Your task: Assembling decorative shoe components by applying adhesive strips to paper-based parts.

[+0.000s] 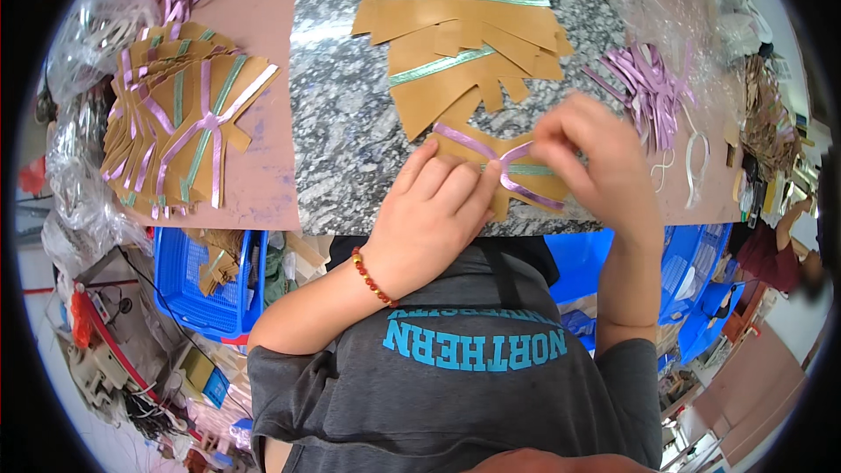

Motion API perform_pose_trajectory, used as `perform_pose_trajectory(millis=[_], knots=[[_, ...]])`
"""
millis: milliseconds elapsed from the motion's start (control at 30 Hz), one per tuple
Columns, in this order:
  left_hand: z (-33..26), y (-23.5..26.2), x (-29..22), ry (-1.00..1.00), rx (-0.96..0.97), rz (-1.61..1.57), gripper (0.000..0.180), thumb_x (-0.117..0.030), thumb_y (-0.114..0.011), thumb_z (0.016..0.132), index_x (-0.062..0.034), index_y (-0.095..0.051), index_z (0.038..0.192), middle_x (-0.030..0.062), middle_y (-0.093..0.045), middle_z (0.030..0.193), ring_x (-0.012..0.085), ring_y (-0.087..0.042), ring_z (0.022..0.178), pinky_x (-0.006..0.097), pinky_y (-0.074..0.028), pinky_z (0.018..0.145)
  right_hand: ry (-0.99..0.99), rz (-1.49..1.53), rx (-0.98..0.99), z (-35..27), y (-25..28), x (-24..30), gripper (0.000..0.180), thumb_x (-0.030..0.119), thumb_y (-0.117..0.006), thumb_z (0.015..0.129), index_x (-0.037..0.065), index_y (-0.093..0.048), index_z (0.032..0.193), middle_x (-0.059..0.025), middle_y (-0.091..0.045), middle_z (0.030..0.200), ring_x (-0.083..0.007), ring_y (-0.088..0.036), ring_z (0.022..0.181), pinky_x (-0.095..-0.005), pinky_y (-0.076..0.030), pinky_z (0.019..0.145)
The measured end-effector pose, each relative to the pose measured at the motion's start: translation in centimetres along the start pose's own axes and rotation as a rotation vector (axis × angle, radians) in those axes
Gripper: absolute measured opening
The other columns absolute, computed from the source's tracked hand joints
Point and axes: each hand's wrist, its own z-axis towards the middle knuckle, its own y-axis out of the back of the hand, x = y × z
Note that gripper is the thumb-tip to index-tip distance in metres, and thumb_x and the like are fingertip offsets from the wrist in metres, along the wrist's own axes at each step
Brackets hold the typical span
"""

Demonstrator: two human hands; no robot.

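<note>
A tan flat piece [543, 186] lies at the near edge of the speckled stone slab, crossed by a green shiny strip and purple ribbon [464, 140] branching from its middle. My left hand [438, 206] rests palm down on its left side, fingers stretched out, one fingertip on the ribbon junction. Curled over the piece's right end is my right hand [591, 153]; a ribbon branch runs up to its bent fingers. Whatever lies between those fingertips is hidden. Just beyond, overlapping tan pieces [447, 57] with green strips lie in a loose stack.
At left stands a fanned pile of ribboned tan pieces [188, 123]. Loose purple ribbons [644, 92] lie at right, more at the far left. Clear plastic wrap [88, 79] edges the table. Blue baskets [210, 298] sit below its near edge. A person [780, 250] is at far right.
</note>
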Motion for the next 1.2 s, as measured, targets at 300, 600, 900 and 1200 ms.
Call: perform_pose_trajectory(millis=[300,600,900,1200], knots=[[0.5,-0.5,0.2,-0.118,0.026,-0.071,0.05,-0.003,-0.075,0.072,-0.0021,-0.064,0.121,0.0109,-0.062,0.122,0.0295,-0.058,0.114,0.04,-0.05,0.094,-0.107,-0.084,-0.033,-6.5,-2.7,-0.4,0.024,0.009,-0.078,0.074,0.006,-0.057,0.085,-0.0072,-0.054,0.091,-0.0272,-0.058,0.085,-0.0376,-0.046,0.067],[2.9,0.1,-0.3,-0.1,0.088,-0.089,0.049,-0.01,-0.08,0.068,-0.0056,-0.066,0.115,0.0078,-0.061,0.103,0.0279,-0.059,0.098,0.039,-0.049,0.086,-0.386,0.685,-0.03,-6.2,-1.7,1.2,0.012,0.004,-0.07,0.087,0.004,-0.059,0.091,-0.0001,-0.061,0.079,-0.0092,-0.059,0.071,-0.0263,-0.047,0.063],[2.8,0.2,-0.2,-0.118,0.079,-0.049,0.049,-0.013,-0.081,0.07,-0.0062,-0.065,0.115,0.0079,-0.063,0.104,0.0278,-0.06,0.099,0.039,-0.05,0.085,-0.505,0.751,0.063,-7.0,-0.2,-1.4,0.017,-0.002,-0.07,0.087,0.003,-0.058,0.098,0.0044,-0.058,0.086,-0.0018,-0.055,0.078,-0.0186,-0.047,0.069],[1.4,-0.1,0.4,-0.21,0.057,0.014,0.044,-0.014,-0.08,0.071,-0.0083,-0.066,0.112,0.0096,-0.063,0.115,0.0296,-0.06,0.107,0.039,-0.053,0.09,-0.522,0.448,-0.044,-8.2,-1.6,-0.8,0.01,0.001,-0.068,0.086,0.0,-0.058,0.087,-0.0062,-0.064,0.07,-0.0106,-0.065,0.063,-0.0263,-0.049,0.057]])
